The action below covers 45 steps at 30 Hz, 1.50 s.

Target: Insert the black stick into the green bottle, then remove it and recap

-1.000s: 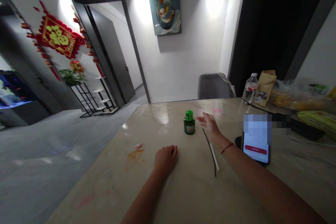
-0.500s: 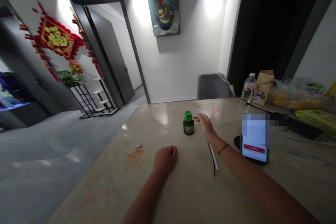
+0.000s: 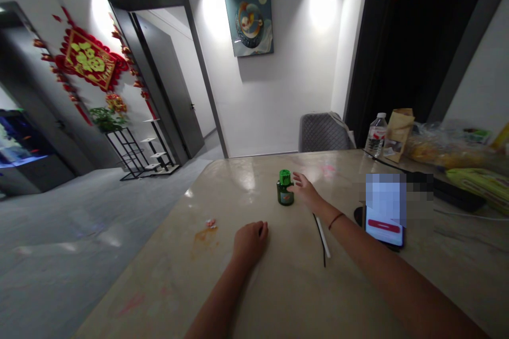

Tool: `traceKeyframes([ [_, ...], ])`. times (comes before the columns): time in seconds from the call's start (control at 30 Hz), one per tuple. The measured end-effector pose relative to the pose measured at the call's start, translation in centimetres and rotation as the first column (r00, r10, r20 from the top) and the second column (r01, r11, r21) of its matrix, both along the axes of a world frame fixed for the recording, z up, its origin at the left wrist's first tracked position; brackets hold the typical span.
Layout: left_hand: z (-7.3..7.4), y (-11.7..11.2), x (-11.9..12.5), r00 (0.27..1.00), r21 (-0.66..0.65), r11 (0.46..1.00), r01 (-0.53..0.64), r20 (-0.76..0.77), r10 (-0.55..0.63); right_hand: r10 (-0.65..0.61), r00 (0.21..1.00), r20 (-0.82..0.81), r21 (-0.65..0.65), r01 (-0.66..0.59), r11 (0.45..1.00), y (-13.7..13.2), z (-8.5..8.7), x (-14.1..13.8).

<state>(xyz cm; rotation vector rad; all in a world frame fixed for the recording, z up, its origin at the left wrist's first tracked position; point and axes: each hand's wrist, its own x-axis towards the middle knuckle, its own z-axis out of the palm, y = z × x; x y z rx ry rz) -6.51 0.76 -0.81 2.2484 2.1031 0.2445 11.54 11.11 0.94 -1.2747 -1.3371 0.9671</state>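
A small dark green bottle (image 3: 285, 196) with a bright green slotted cap (image 3: 284, 177) stands upright on the stone-look table (image 3: 278, 286). Just to its right is my right hand (image 3: 307, 193), fingers apart and thumb reaching in front of the bottle's side; whether it touches the glass I cannot tell. My left hand (image 3: 250, 243) rests on the tabletop nearer to me, curled into a loose fist with nothing visible in it. Below my right wrist lie a thin white stick (image 3: 323, 238) and a thin black stick (image 3: 322, 246), side by side.
To the right, a phone (image 3: 385, 230) is propped up by my right forearm. Behind it are a water bottle (image 3: 376, 137), a paper bag (image 3: 398, 135) and plastic-wrapped food (image 3: 445, 148). A crumpled scrap (image 3: 210, 223) lies near an orange stain on the left. A grey chair (image 3: 326, 132) stands beyond the table.
My right hand has come slightly down and left, its fingers spreading beside the green bottle. My left hand stays put. The view has tipped up a little.
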Motion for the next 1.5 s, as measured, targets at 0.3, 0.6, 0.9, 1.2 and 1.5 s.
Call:
traceKeyframes([
  [0.3,-0.1,0.0,0.0,1.0,-0.001,1.0,0.005,0.014,-0.005,-0.06,0.993,-0.105,0.136,0.074,0.988,2.0,-1.4,-1.0],
  [0.6,-0.2,0.0,-0.2,0.999,0.004,1.0,0.009,0.037,-0.009,-0.008,0.999,0.054,0.153,-0.001,0.988,1.4,-2.1,-0.8],
  [0.9,-0.5,0.0,-0.2,0.999,0.008,1.0,0.012,0.037,-0.012,-0.048,0.808,0.587,0.059,0.016,0.998,-3.5,-1.4,3.3],
  [1.2,-0.3,0.1,-0.1,1.0,-0.009,1.0,0.009,0.029,-0.009,0.253,0.607,0.753,-0.299,-0.026,0.954,-5.4,-2.1,5.2],
  [1.5,-0.1,-0.1,0.0,1.0,-0.02,1.0,-0.001,0.019,0.001,0.03,0.649,0.761,-0.09,0.059,0.994,-2.1,-2.1,3.1],
])
